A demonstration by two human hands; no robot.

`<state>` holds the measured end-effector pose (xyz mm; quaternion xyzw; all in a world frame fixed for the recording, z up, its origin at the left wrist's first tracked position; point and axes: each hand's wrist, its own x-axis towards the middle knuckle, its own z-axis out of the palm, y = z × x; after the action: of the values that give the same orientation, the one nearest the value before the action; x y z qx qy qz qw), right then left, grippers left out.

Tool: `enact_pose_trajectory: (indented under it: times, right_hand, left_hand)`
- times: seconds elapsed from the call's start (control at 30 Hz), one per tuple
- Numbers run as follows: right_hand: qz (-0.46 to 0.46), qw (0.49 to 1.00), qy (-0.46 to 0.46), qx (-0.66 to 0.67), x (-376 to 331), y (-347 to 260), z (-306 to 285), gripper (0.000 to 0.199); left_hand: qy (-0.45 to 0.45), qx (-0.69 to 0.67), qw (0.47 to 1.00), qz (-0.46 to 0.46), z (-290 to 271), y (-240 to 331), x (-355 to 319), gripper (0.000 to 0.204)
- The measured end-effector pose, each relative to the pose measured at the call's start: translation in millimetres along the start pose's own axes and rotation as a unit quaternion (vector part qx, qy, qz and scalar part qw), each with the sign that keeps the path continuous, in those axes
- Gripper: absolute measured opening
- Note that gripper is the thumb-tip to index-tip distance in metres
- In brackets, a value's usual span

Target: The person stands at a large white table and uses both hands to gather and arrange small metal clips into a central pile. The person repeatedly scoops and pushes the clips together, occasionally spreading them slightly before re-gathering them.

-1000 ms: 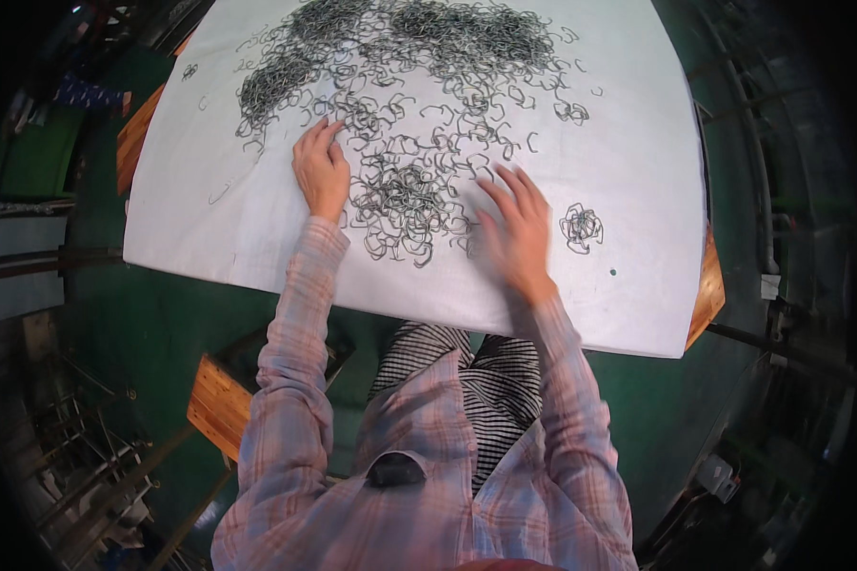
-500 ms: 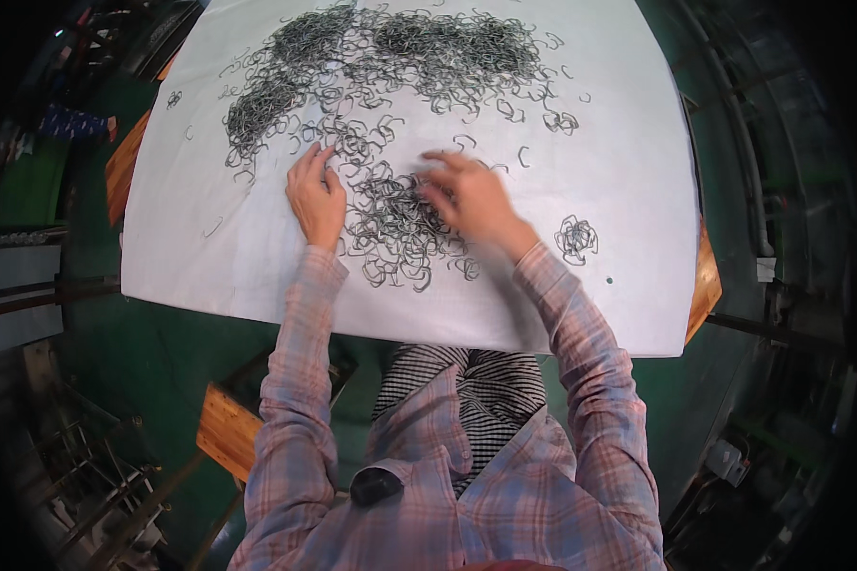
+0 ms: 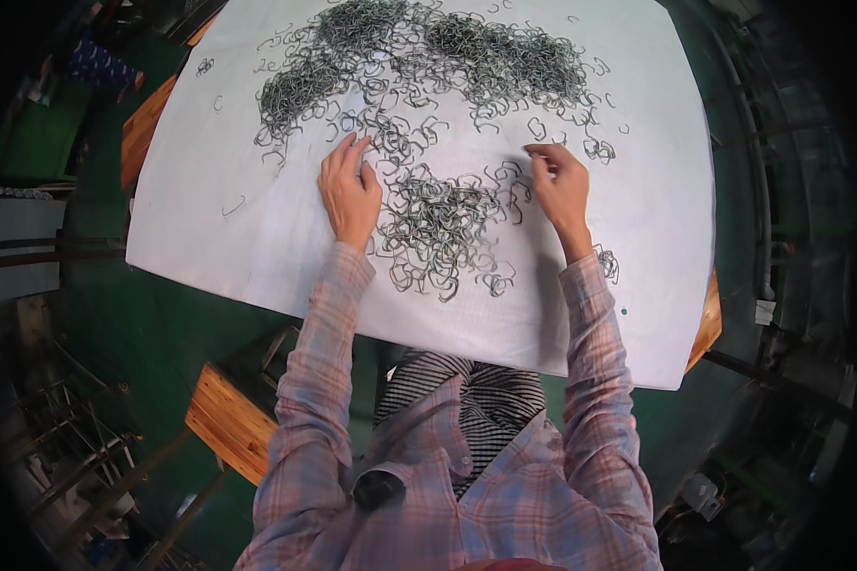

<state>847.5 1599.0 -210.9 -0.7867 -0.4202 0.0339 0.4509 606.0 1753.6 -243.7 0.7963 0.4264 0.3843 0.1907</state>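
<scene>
Open C-shaped dark metal rings lie in a loose near pile [image 3: 436, 224] on the white-covered table [image 3: 209, 238]. My left hand [image 3: 350, 198] rests at this pile's upper left, fingers and thumb apart, beside some scattered rings [image 3: 405, 138]. On the pile's right side is my right hand [image 3: 562, 190], with its fingers bent and thumb apart, and nothing visible held. A few loose rings [image 3: 514, 181] lie just left of its thumb. Partly behind my right wrist shows a small ring cluster [image 3: 607, 265].
Farther back lie dense heaps of the same rings: a left heap [image 3: 295, 95], a middle heap [image 3: 362, 24] and a right heap [image 3: 514, 57]. A small clump [image 3: 599, 148] sits at the right. A wooden stool [image 3: 229, 419] stands below the table's front edge.
My right hand has moved right, from over the near pile to its right side, and some rings there are spread out. My left hand keeps its place by the pile. The view has shifted slightly.
</scene>
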Motion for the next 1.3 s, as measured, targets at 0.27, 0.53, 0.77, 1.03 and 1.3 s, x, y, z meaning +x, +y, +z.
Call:
enact_pose_trajectory:
  times: [0.27, 0.53, 0.77, 1.03, 1.3]
  right_hand:
    - [0.07, 0.996, 0.055, 0.002, -25, -3, 34, 0.015]
    - [0.087, 0.994, 0.055, 0.026, -18, -4, 36, 0.014]
    - [0.1, 0.991, 0.073, 0.04, -19, -2, 34, 0.014]
    - [0.116, 0.99, 0.071, 0.049, -20, -4, 32, 0.017]
    - [0.082, 0.993, 0.079, 0.008, -18, 4, 34, 0.016]
  left_hand:
    - [0.014, -0.052, 0.998, -0.011, 7, 9, 14, 0.032]
    - [-0.013, -0.065, 0.993, 0.1, 133, 83, 108, 0.032]
    - [-0.133, -0.056, 0.98, 0.137, 132, 69, 80, 0.026]
    - [-0.239, -0.05, 0.957, 0.154, 31, 71, 1, 0.021]
    - [-0.133, -0.051, 0.985, 0.092, 19, 91, 12, 0.015]
